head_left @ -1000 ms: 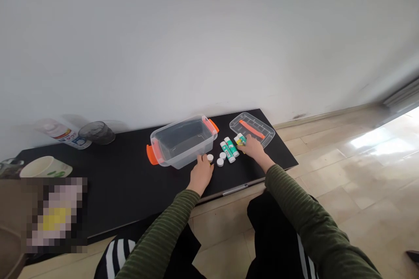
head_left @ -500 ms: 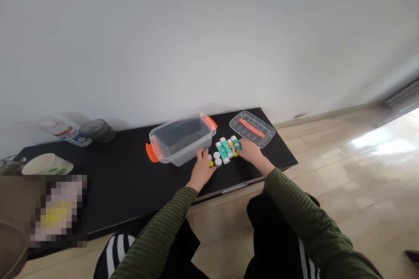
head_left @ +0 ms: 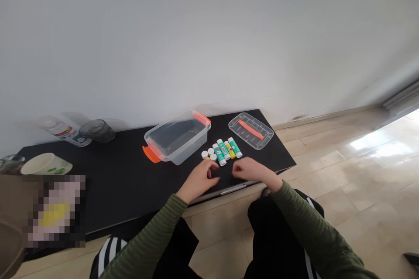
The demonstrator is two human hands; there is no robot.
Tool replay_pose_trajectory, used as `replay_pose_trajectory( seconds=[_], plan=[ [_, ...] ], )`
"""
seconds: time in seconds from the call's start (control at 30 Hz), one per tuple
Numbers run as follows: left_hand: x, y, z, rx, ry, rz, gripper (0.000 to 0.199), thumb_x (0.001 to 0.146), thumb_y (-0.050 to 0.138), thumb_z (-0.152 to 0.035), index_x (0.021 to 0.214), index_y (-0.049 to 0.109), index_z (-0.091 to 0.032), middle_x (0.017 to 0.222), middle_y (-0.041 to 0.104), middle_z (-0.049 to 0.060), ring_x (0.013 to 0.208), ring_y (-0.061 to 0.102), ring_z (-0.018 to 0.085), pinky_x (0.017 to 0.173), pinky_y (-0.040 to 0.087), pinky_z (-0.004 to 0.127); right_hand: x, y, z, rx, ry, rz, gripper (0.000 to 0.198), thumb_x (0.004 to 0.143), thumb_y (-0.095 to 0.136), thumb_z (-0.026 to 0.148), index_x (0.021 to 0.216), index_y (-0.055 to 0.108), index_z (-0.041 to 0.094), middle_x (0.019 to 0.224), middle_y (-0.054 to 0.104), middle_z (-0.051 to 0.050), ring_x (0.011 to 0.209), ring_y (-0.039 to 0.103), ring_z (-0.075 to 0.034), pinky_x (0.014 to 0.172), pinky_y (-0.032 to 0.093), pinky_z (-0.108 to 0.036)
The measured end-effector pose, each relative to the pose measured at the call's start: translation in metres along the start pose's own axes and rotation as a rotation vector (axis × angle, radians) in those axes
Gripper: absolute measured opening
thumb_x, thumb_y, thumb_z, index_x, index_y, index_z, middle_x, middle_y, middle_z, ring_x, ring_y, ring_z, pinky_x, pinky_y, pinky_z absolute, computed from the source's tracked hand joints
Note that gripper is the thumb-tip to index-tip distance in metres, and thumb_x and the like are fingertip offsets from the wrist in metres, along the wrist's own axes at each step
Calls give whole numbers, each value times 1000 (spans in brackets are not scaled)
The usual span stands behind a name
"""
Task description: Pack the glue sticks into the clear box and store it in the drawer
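Observation:
Several glue sticks lie side by side on the black table: green ones [head_left: 219, 155] and a yellow one [head_left: 230, 150], with white ends. Just left of them stand several short pieces with round white tops [head_left: 211, 151], a bit of yellow showing among them. My left hand [head_left: 198, 178] hovers in front of these white tops, thumb and fingers apart, nothing between them. Close to the table's front edge, my right hand [head_left: 252, 169] is loosely curled and slightly blurred, apart from the sticks. Behind them sits a clear plastic box [head_left: 188, 153] with orange latches, nothing inside.
The box's clear lid [head_left: 255, 143] with an orange handle lies at the table's right end. To the left are a dark glass bowl [head_left: 98, 130], a spray can [head_left: 67, 133] and a paper cup [head_left: 46, 165]. A wall [head_left: 209, 43] rises behind the table.
Both hands have drawn back toward me, off the glue sticks and white-topped pieces. The right hand has let go of the rightmost green stick, now lying in the row.

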State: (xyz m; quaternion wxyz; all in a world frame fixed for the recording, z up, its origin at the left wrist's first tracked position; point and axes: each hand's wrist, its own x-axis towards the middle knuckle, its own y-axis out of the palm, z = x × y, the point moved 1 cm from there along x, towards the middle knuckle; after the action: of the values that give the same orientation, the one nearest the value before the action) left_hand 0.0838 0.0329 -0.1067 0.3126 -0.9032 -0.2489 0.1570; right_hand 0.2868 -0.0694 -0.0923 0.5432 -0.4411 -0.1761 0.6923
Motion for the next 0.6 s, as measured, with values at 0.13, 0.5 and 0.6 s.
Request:
replay_pose_trajectory(
  seconds=[0.13, 0.5, 0.6],
  plan=[
    [-31, -14, -15, -586, 138, 415, 55, 63, 70, -75, 61, 62, -20, 60, 58, 4, 56, 56, 17, 52, 46, 30, -28, 3, 19, 471, -361, 615, 27, 81, 68, 36, 96, 73, 15, 79, 72, -2, 69, 65, -14, 66, 49, -23],
    [24, -10, 27, -482, -333, -10, 87, 78, -19, -78, 31, 29, -23, 34, 23, 2, 37, 23, 10, 47, 20, 31, 19, -8, -1, 623, -14, -377, 90, 87, -8, 78, 38, 39, 21, 39, 31, 1, 47, 35, -11, 56, 32, -27],
    [32, -10, 29, -408, -316, -78, 86, 85, -19, -71, 33, 30, -22, 37, 27, 3, 41, 29, 12, 50, 24, 30, 23, -9, 0, 494, 59, -408, 89, 90, -9, 75, 39, 40, 21, 42, 38, -1, 51, 43, -12, 59, 34, -26]
  ],
)
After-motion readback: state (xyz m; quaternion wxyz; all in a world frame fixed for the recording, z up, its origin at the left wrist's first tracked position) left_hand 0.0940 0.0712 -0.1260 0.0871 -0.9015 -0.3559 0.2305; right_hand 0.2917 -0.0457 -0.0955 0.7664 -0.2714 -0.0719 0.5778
